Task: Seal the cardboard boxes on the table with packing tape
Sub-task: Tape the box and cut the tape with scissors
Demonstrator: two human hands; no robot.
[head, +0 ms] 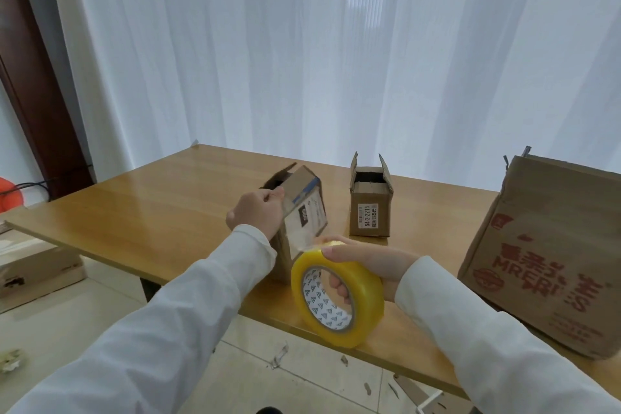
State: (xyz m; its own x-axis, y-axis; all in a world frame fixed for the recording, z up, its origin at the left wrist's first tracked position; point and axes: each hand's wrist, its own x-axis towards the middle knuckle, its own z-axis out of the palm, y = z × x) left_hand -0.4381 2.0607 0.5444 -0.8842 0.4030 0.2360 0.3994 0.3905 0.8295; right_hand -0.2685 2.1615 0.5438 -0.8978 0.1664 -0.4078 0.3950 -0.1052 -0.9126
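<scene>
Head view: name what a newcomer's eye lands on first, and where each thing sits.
The yellow tape roll stands out at bottom centre, gripped by the right hand, its clear strip running up onto the small tilted box that the left hand holds. Next comes the big box with red print at the table's right, then the open box behind.

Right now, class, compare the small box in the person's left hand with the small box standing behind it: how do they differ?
The held box is tilted, gripped by the left hand; the rear box stands upright, untouched. Clear tape runs from the roll onto the held box; the rear box's top flaps stand open. Both are small brown cardboard with labels.
</scene>
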